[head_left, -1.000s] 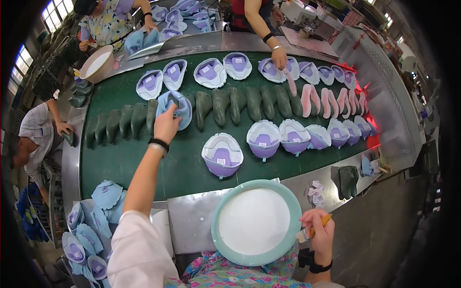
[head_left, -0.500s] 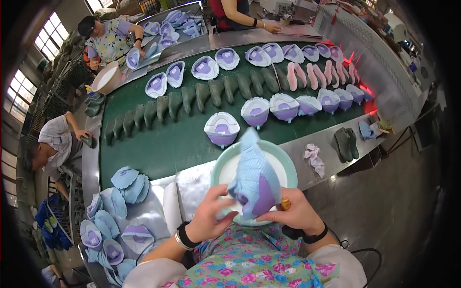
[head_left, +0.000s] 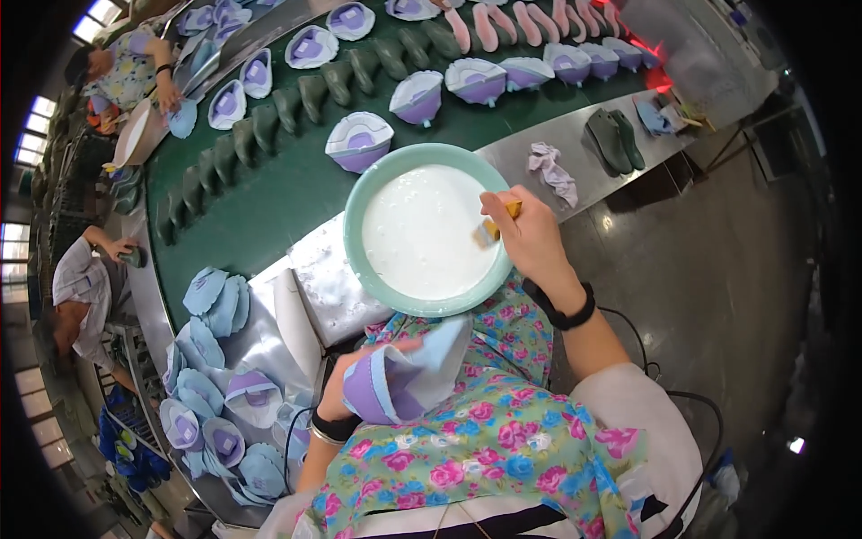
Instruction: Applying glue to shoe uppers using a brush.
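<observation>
My left hand holds a purple and light blue shoe upper low in front of my flowered apron. The upper is tilted, showing its pale inside, and it hides part of my fingers. In my right hand is a small paintbrush with a yellow handle. Its bristles are over the right side of the white liquid; whether they touch it I cannot tell. A mint green basin contains the liquid.
Loose shoe uppers are heaped on the metal table at left. Across the green conveyor belt run rows of dark shoe lasts, uppers and pink insoles. A crumpled cloth and a last pair lie at right. Co-workers are at left.
My left hand has brought the shoe upper down from over the basin toward my apron, turning it. My right hand, no longer at the upper, has moved the brush over the liquid. The view has shifted.
</observation>
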Available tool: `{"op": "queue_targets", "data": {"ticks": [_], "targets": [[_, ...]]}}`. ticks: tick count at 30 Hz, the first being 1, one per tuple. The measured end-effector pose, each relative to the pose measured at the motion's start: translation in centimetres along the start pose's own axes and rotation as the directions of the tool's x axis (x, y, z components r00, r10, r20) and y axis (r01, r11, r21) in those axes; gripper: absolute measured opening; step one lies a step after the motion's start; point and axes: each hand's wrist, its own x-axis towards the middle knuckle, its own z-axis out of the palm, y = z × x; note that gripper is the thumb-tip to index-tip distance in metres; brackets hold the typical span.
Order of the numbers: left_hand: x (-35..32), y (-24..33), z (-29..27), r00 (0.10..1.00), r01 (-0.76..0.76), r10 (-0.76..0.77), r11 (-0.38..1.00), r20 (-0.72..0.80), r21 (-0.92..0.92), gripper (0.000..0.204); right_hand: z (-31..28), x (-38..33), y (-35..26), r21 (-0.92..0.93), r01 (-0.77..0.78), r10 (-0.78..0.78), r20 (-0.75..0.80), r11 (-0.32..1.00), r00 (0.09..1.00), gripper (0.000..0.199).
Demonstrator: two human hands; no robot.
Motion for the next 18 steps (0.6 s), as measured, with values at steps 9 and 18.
{"op": "queue_targets", "data": {"ticks": [9,18], "targets": [[-2.1,-2.6,-2.8,0.949,0.259,-0.263,0.965,-0.173,-0.046,0.035,7.2,-3.0,8.3,0.036,-0.086,0.078,0.186,0.996,0.979,0.016],[3.2,-6.0,-3.0,0.938,0.052,-0.245,0.796,-0.243,-0.603,0.036,1.8,-0.7,-2.8,0.408,-0.065,-0.031,0.223,0.911,0.974,0.018]]}}
